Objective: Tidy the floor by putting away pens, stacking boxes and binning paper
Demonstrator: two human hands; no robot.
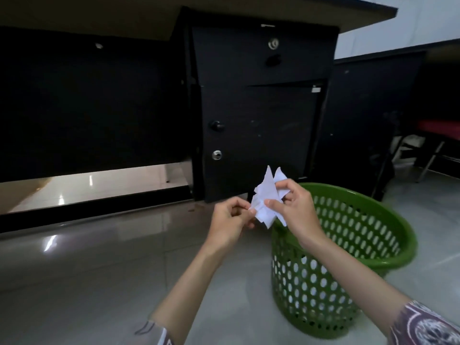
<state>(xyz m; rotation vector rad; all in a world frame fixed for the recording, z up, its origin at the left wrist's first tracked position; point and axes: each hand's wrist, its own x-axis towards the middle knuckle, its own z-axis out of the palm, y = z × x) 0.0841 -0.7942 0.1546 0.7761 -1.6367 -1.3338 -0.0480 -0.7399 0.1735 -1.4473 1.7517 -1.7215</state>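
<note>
Paper (267,195): white, crumpled and torn into several pointed scraps, bunched together and held in the air between your two hands, above the near left rim of the bin. Your left hand (230,220) pinches the lower left edge of the bunch with curled fingers and thumb. Your right hand (295,207) grips the right side, thumb across the front, fingers curled behind. Both sleeves at the bottom edge show a patterned fabric; the right sleeve (428,327) is dark red with pale round motifs.

Bin (368,250): green plastic, round, tapering downward, walls pierced with rows of oval holes, thick rolled rim. It stands on the floor just right of your hands. Pale shapes show through the holes low down; you cannot tell what they are.

Floor (99,270): large grey glossy tiles, reflecting light in streaks.

Behind the bin: a black desk (261,108) with a matte cupboard door, a round knob, and metal locks on the door and the drawer above it. Left of it, a dark panel with a bright gap beneath. Far right, a red seat (438,129) on a metal frame.
</note>
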